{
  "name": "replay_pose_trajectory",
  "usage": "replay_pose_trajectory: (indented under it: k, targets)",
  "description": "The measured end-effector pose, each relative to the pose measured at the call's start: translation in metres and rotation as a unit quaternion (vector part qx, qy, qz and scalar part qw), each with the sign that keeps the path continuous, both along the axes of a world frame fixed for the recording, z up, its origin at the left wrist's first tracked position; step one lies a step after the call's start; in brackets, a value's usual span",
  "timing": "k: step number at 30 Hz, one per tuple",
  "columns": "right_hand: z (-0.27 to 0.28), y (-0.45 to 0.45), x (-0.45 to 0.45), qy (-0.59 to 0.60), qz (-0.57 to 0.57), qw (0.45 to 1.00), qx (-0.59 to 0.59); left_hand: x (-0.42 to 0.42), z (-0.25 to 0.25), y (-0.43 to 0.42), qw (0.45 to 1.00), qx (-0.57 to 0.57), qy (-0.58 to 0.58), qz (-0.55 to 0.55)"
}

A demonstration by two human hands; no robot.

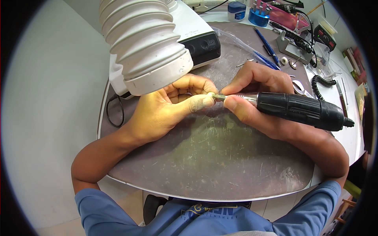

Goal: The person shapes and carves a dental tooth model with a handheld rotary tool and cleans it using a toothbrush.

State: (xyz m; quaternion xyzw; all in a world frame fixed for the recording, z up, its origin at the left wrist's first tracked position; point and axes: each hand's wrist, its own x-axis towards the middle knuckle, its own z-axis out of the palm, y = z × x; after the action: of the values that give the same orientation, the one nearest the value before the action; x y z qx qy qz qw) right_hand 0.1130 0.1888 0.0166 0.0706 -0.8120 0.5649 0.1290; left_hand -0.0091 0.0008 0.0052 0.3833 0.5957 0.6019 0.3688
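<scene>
My left hand (163, 112) pinches a tiny pale yellow-green piece (213, 94) between thumb and fingertips, under the end of a white ribbed hose. Too little of the piece shows to name it. In my right hand (264, 122) lies a rotary handpiece (299, 108) with a black grip and metal nose, pointing left. Thumb and fingers close around the metal nose. The handpiece's tip meets the piece or sits right beside it; which of these I cannot tell. Both hands are just above the brown worktop (212, 165).
The white hose (147, 47) hangs close over my left hand, before a white-and-black machine (202, 45). Back right are a blue pen (267, 47), a blue bur stand (258, 16), a blue-lidded jar (236, 11), a handpiece holder (293, 49) and a coiled black cord (321, 84).
</scene>
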Motion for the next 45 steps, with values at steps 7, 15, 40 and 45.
replay_pose_trajectory:
  k: [7, 15, 40, 45]
  targets:
    - [0.0, 0.001, 0.0, -0.005, 0.008, 1.0, -0.01, 0.001, 0.0, 0.001, 1.0, -0.001, 0.0, 0.01]
    - [0.005, 0.003, 0.001, -0.03, 0.015, 0.999, 0.008, 0.002, -0.002, 0.002, 1.0, 0.011, 0.009, 0.023]
    - [-0.01, 0.003, -0.004, 0.079, 0.024, 0.996, 0.032, -0.001, -0.001, 0.003, 1.0, 0.02, -0.013, 0.015]
    - [-0.009, 0.003, -0.003, 0.084, 0.032, 0.996, 0.001, -0.002, -0.003, 0.003, 1.0, 0.022, -0.005, 0.01]
